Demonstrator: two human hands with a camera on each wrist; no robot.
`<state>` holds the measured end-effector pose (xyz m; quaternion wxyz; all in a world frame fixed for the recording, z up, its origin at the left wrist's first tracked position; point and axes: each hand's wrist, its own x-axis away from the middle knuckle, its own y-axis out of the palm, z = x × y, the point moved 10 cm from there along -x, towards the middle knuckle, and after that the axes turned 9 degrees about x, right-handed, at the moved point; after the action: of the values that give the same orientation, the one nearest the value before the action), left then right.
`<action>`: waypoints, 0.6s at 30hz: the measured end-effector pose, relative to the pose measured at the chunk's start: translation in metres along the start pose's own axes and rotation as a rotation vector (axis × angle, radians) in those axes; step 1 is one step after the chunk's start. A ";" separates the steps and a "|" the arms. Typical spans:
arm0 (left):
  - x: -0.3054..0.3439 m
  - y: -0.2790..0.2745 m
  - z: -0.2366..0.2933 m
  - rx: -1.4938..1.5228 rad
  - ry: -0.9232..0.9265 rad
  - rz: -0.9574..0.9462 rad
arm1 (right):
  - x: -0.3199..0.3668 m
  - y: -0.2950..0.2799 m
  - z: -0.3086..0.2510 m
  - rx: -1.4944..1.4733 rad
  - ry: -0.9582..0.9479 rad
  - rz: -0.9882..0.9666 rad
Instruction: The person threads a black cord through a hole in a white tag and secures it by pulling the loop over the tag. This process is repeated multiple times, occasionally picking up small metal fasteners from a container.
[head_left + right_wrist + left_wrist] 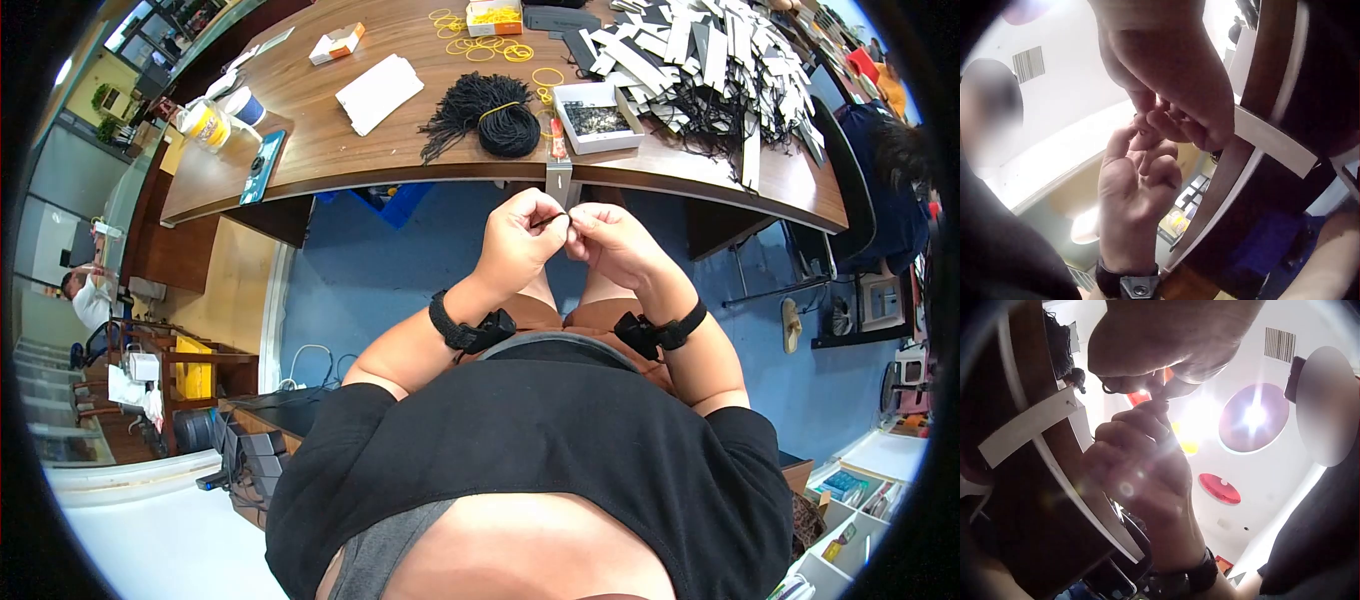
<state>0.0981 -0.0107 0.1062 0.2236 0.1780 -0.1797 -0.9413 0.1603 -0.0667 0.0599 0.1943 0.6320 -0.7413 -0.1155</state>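
Over the lap, just in front of the table edge, both hands meet at their fingertips. The left hand (518, 240) pinches a short piece of thin black cord (563, 216) between thumb and curled fingers. From the other side the right hand (617, 245) pinches at the same spot, its fingers bent. In the left wrist view a dark loop of the cord (1107, 389) sticks out beside the fingers; the rest is hidden by them. Nearest on the table lies a bundle of black cords (508, 130), tied with a yellow rubber band.
A metal bracket (558, 180) juts from the table edge before the hands. Beside it stands a white box of small dark pieces (598, 118). A heap of black and white tags (700, 70) covers the right. Left are a white packet (380, 95), a phone (262, 168) and cups (207, 125).
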 end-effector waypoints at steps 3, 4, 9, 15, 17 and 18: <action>-0.001 -0.003 0.000 -0.030 -0.022 0.042 | 0.001 -0.005 -0.010 0.164 -0.093 0.111; -0.002 -0.007 0.001 -0.107 0.002 0.074 | 0.005 -0.013 -0.030 0.359 -0.258 0.281; -0.003 -0.011 -0.003 -0.110 0.015 0.114 | 0.027 0.003 -0.064 0.753 -0.512 0.469; -0.003 -0.007 -0.032 0.341 -0.328 0.062 | 0.008 -0.005 -0.048 0.415 -0.372 0.244; -0.003 0.001 -0.043 0.603 -0.475 0.019 | 0.008 -0.006 -0.049 0.437 -0.390 0.271; -0.004 0.002 -0.042 0.619 -0.480 0.010 | 0.007 -0.006 -0.051 0.450 -0.402 0.283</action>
<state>0.1194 -0.0216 0.0717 0.1157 0.0107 -0.5031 -0.8564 0.1866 -0.0707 0.1042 -0.0861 0.5145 -0.8521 -0.0432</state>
